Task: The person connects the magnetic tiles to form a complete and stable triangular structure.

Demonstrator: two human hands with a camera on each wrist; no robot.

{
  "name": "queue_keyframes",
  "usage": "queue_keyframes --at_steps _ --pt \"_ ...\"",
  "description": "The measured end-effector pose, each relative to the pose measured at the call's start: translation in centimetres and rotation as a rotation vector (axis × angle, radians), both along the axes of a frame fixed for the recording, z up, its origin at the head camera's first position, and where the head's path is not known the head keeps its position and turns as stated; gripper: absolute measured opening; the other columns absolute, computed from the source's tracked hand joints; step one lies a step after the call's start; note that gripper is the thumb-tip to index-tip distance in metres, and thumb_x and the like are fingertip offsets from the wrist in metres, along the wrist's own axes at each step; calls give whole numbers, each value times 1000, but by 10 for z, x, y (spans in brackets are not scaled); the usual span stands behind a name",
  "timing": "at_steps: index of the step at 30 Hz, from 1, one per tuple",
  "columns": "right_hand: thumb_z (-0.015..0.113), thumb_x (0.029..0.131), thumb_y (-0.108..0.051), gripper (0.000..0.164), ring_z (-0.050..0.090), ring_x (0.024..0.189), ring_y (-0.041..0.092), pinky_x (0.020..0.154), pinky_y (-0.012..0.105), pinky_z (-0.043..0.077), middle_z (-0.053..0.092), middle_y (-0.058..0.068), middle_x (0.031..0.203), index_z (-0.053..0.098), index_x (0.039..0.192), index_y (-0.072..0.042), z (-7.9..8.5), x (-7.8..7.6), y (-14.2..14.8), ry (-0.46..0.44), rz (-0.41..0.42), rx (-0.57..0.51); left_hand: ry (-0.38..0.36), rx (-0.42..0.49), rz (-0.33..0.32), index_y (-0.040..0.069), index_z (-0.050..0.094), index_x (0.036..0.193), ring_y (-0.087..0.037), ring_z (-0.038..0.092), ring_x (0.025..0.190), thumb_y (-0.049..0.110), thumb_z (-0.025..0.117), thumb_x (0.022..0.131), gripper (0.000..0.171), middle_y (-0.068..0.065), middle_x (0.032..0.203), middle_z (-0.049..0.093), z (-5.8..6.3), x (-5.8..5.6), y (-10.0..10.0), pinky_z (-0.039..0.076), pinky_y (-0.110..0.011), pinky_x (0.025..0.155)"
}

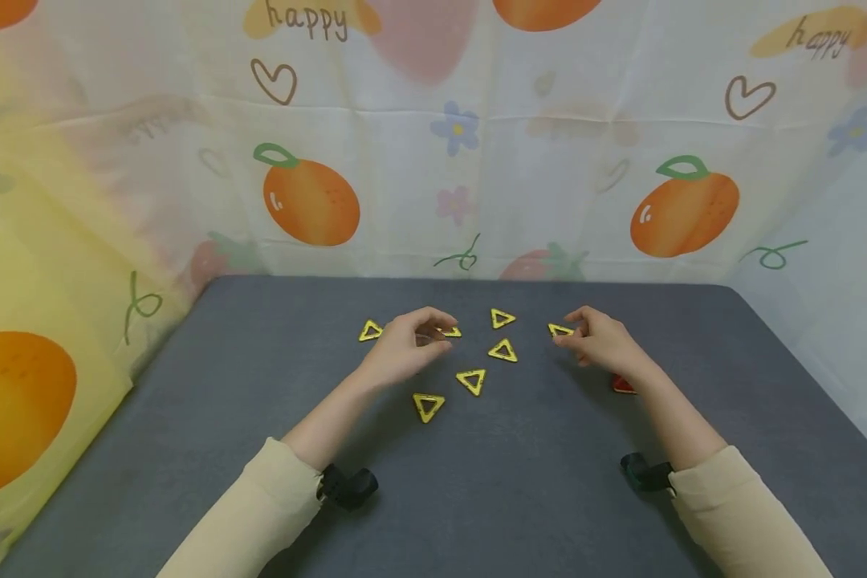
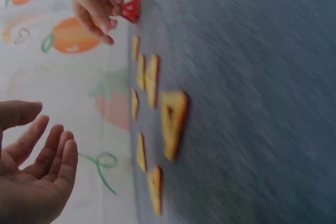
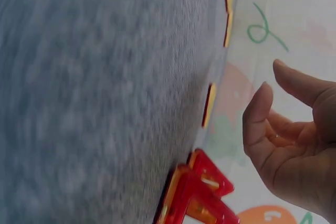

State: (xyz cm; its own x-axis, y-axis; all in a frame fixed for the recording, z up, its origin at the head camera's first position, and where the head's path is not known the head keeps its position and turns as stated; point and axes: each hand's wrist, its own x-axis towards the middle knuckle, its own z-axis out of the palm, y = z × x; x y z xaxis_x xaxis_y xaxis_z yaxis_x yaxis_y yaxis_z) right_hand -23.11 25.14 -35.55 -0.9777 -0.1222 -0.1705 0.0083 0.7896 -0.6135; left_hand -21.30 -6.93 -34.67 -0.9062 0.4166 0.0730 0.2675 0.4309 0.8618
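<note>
Flat yellow triangles [image 1: 470, 373] (hollow-centred) lie near the left hand [image 1: 406, 343].

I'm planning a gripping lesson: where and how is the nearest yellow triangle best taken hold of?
Probably pinch the yellow triangle from above, between its far edge and near corner: it lies flat, that corner points towards the viewer, and no other piece touches it.

Triangles [image 1: 470, 374] on table [image 1: 535, 482], cloth [image 1: 397, 185] behind.
</note>
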Motion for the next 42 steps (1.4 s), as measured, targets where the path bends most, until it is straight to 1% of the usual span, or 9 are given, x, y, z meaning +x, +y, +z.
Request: queue_keyframes --at_steps 4,6,10,13,18,23,31,39,42 --pt "62 98 -32 60 67 75 18 71 35 58 65 20 107 41 142 2 -1 -1 -8 -5 -14 3 -10 -53 -24 12 63 126 -24 63 110 16 63 96 31 -14 130 64 -13 3 -20 54 -38 92" --pt "62 98 -31 60 67 75 18 70 35 58 64 22 109 39 143 3 -2 -2 -10 -4 -20 3 -26 -75 -41 11 63 126 -22 63 105 18 65 95 31 -14 128 64 -20 5 -28 54 -34 83" --pt "60 99 -32 62 68 74 18 69 34 58 62 26 117 37 144 4 -4 -5 -11 -18 -46 -8 -60 -108 -93 9 64 126 -17 60 92 20 69 92 35 -13 117 65 -36 8 -37 51 -29 72" --pt "58 99 -33 64 67 73 17 69 33 59 60 28 119 34 145 4 -5 -8 -12 -35 -66 -20 -76 -129 -136 10 64 124 -15 56 85 23 74 89 39 -10 106 62 -46 9 -39 49 -28 71" --pt "56 100 -34 65 64 68 15 66 31 59 63 25 109 31 146 5 -8 -11 -12 -53 -99 -42 -84 -128 -184 10 67 121 -15 51 80 23 79 84 42 -11 98 57 -58 9 -43 46 -26 71" --pt "57 100 -33 66 63 68 17 64 29 59 64 24 106 31 147 5 -11 -13 -14 -57 -120 -33 -103 -81 -186 6 66 122 -15 48 77 19 80 83 43 -13 97 57 -61 11 -46 45 -24 68" --pt "57 100 -32 65 58 66 18 59 28 57 57 18 94 31 148 2 -17 -16 -14 -82 -139 -7 -86 -121 -195 11 68 120 -13 47 78 22 83 80 44 -7 95 57 -62 11 -46 44 -24 68" --pt "58 100 -29 59 58 66 18 56 26 57 56 23 110 36 146 0 -24 -17 -13 -102 -171 11 -99 -131 -194 14 68 120 -14 47 79 23 83 80 44 -6 95 56 -62 11 -46 45 -24 68" --pt "59 100 -26 56 58 63 17 54 25 56 58 21 104 38 145 1 -26 -17 -15 -84 -177 23 -99 -132 -195 15 68 119 -14 47 79 23 83 80 43 -6 96 56 -63 11 -46 45 -24 68"
